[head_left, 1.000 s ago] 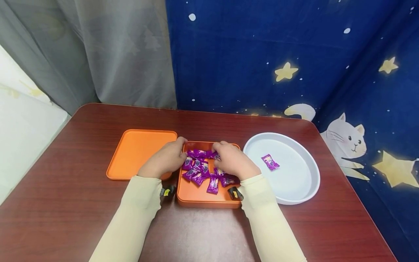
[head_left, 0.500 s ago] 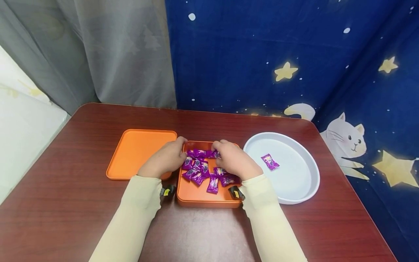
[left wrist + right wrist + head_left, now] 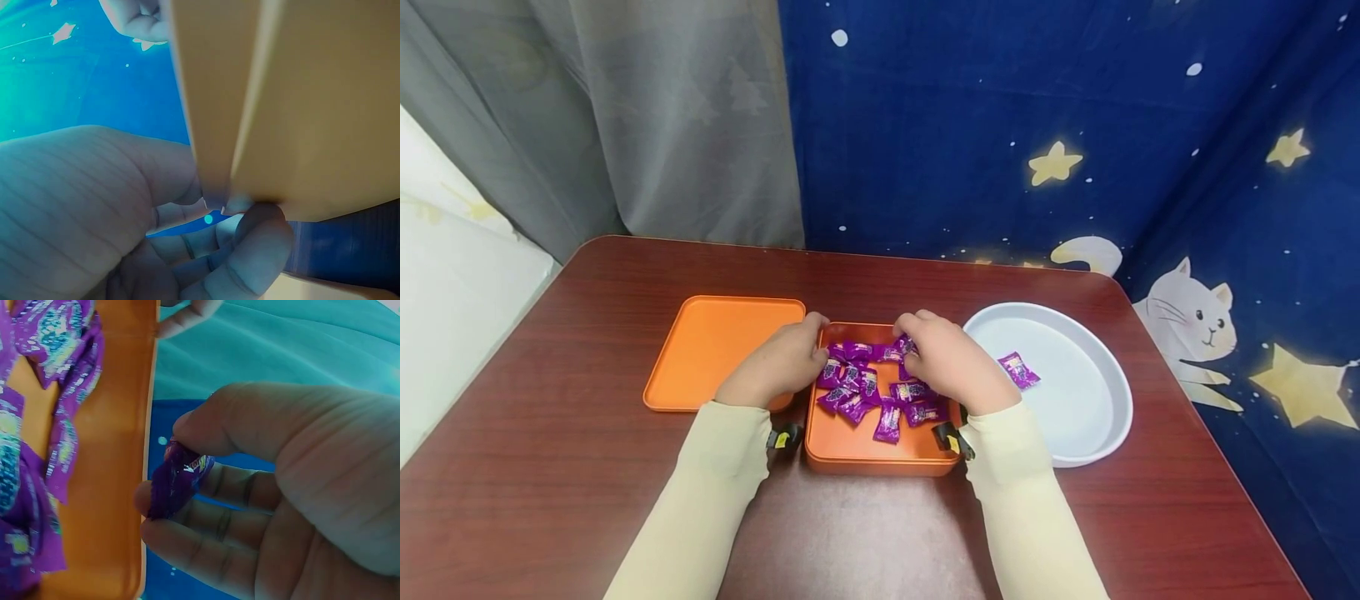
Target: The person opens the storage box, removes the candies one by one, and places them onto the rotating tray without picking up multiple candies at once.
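An orange rectangular box (image 3: pixel 880 467) holds several purple wrapped candies (image 3: pixel 852 408). My left hand (image 3: pixel 778 362) grips the box's left side near the far corner; in the left wrist view, its thumb and fingers (image 3: pixel 265 250) close on the orange rim. Over the box's far right part is my right hand (image 3: pixel 955 362). The right wrist view shows it pinching one purple candy (image 3: pixel 178 478) between thumb and fingers, right at the box wall. Another candy (image 3: pixel 1019 372) lies in the round white tray (image 3: pixel 1118 400) to the right, partly behind the right hand in the head view.
An orange lid (image 3: pixel 722 342) lies flat left of the box. All of it stands on a reddish-brown table (image 3: pixel 535 450). Behind hang a grey curtain (image 3: pixel 692 125) and a blue one (image 3: pixel 925 125) with stars and a cat.
My right hand has shifted slightly right and up from the candies, now with a candy visible at its fingertips. The left hand has stayed on the box.
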Available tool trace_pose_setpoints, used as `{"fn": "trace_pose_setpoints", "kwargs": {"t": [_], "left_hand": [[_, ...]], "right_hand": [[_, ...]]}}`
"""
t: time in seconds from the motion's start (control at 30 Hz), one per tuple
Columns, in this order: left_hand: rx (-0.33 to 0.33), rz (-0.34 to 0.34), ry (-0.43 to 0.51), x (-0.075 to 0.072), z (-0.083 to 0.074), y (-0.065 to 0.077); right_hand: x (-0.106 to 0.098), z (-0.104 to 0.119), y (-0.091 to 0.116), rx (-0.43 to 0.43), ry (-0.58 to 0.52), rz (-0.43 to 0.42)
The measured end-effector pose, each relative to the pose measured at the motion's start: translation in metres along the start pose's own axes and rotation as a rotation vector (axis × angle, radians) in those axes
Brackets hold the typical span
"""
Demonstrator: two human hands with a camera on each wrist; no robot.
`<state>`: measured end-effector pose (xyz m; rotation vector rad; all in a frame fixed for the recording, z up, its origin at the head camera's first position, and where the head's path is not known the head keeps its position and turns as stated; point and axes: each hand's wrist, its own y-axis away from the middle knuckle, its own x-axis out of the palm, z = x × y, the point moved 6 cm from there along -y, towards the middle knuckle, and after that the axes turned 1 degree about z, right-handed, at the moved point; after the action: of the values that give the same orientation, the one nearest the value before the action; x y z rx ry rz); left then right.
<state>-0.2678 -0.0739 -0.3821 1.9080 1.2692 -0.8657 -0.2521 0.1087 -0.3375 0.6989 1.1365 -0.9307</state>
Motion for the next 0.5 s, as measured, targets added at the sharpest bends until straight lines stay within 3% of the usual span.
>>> {"fn": "trace_pose_setpoints", "kwargs": {"t": [0.27, 0.5], "left_hand": [[-0.009, 0.0, 0.004, 0.0, 0.0, 0.0], [-0.001, -0.011, -0.004, 0.0, 0.0, -0.001]], "right_hand": [[-0.017, -0.003, 0.01, -0.002, -0.02, -0.055], [-0.03, -0.022, 0.02, 0.052, -0.042, -0.106]]}}
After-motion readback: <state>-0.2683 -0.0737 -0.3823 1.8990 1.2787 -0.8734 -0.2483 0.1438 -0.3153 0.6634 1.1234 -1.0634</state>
